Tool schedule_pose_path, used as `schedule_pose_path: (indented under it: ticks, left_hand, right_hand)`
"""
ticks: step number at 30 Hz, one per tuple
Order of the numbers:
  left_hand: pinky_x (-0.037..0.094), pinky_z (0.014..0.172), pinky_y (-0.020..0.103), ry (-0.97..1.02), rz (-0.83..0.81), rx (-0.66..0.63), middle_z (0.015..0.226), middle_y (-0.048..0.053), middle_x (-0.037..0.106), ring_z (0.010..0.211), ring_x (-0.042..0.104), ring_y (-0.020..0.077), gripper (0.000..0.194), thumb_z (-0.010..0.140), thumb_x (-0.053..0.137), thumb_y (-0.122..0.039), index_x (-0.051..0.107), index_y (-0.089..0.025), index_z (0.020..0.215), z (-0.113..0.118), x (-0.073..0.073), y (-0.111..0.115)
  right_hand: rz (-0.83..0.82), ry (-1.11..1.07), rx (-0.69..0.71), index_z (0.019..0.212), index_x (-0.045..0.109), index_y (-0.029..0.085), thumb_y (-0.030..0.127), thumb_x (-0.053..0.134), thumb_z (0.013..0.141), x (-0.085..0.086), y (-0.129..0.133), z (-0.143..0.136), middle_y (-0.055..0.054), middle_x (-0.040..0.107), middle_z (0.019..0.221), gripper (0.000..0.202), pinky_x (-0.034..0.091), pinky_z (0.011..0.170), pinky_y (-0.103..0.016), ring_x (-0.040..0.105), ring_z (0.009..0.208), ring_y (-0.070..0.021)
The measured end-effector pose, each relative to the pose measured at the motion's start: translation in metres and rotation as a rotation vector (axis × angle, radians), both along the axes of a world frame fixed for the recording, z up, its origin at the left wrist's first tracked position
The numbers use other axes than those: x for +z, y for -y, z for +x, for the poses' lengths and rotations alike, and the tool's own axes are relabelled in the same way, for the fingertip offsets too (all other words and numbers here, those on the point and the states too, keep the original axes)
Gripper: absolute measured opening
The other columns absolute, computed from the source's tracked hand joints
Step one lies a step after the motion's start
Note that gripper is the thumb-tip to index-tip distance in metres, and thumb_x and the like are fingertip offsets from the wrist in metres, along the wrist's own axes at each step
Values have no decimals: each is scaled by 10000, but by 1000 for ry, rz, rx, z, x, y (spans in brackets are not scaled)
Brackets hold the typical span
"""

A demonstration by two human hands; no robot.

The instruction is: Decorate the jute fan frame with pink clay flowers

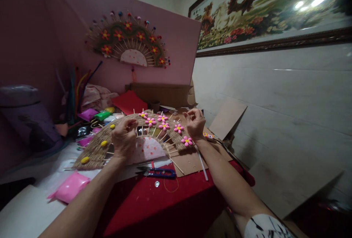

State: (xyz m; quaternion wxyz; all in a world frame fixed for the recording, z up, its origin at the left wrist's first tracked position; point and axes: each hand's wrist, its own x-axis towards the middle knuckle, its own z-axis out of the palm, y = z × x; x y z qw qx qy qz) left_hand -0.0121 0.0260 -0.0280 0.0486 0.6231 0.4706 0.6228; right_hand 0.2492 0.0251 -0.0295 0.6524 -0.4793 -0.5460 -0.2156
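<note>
A woven straw fan with wooden sticks lies across the table, its inner half-round of white paper dotted red. Pink clay flowers with yellow centres sit on its right part, and yellow clay ovals on its left. Over the fan's left-middle, my left hand is closed, fingers curled together. My right hand is raised beside the fan's right end, thumb and fingers pinched. Whatever either hand holds, if anything, is too small or hidden to make out. Blue-handled thread snips lie in front of the fan.
A pink clay packet lies at the left front, more coloured packets behind. A white stick rests on cardboard over the red tablecloth. A finished flowered fan hangs on a pink board behind.
</note>
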Motion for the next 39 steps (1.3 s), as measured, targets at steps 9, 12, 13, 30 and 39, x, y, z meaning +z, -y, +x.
schedule_pose_path:
  ticks: [9,12,13,30,39]
  left_hand:
    - [415,617,257,-92,16,2,713,30,663,650,595,161,167,793,573,-314,672,-181,811,3,-3,1]
    - [439,652,257,-92,24,-40,795,39,689,712,621,166,155,792,550,-256,677,-187,850,3,-6,-1]
    - [445,674,259,-93,30,-52,833,44,698,747,628,170,161,791,542,-240,678,-189,861,3,-7,-2]
    - [348,581,261,-119,-63,-23,600,10,600,580,525,150,284,841,512,-407,672,-193,743,7,-1,7]
    - [413,647,268,-49,-86,-60,776,39,694,706,612,176,202,762,577,-302,704,-188,870,7,-9,3]
  right_hand:
    - [-4,-32,56,706,553,191,416,523,887,2,0,2,-6,560,696,290,407,649,-282,521,668,-148]
    - [10,31,77,616,525,197,397,431,931,4,4,1,-17,557,663,385,407,682,-302,529,697,-160]
    - [11,41,95,595,517,198,394,407,940,5,6,0,-18,557,649,411,407,684,-305,532,696,-161]
    - [-102,134,342,955,679,184,482,259,974,7,13,-4,-17,674,595,515,391,870,-409,626,865,-200]
    - [-137,130,378,1026,693,176,483,231,980,6,13,-3,-33,694,598,558,375,911,-425,604,942,-210]
